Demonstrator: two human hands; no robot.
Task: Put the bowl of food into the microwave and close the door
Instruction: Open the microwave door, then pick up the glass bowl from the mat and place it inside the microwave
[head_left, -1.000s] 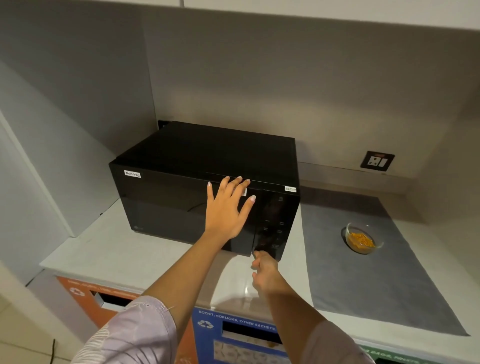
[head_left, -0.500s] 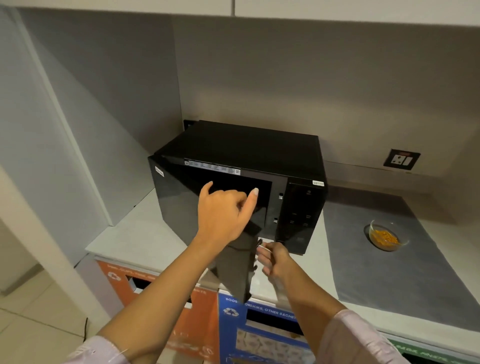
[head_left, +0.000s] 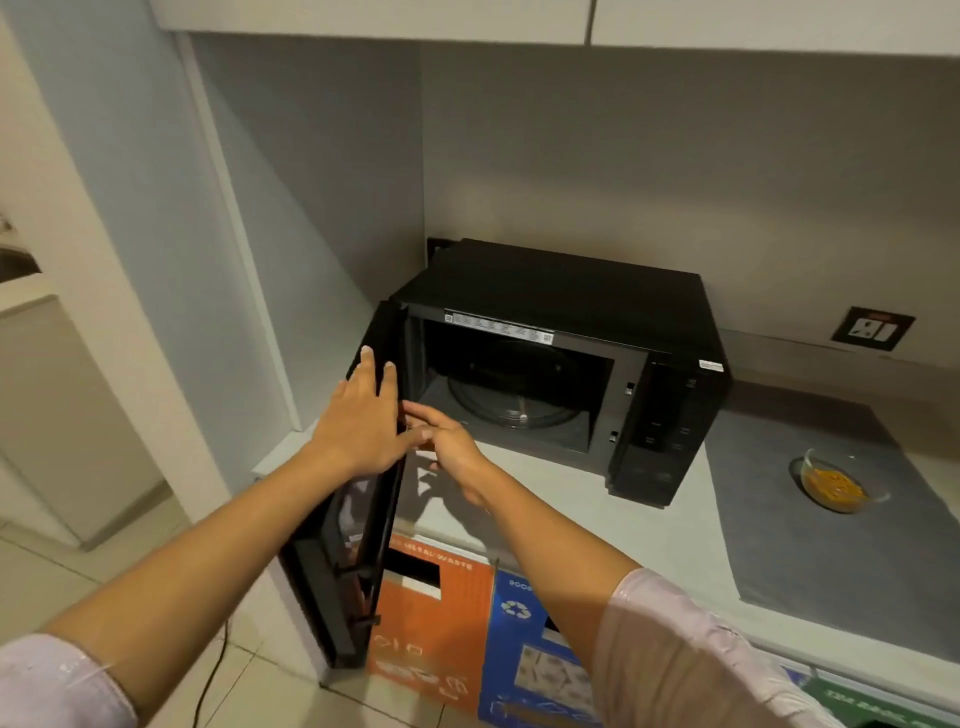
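Orange cardboard bin front (head_left: 441, 623) under desk: "METAL WASTE", first word cut off by door. Blue bin front (head_left: 524, 654): white recycling symbol. Microwave stickers too small to read.

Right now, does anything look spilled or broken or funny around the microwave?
Nothing stands out. The microwave door is swung wide open, with the left hand on its edge and the right hand beside it. The glass turntable sits flat inside. The bowl of food stands upright on the grey mat, nothing spilled.
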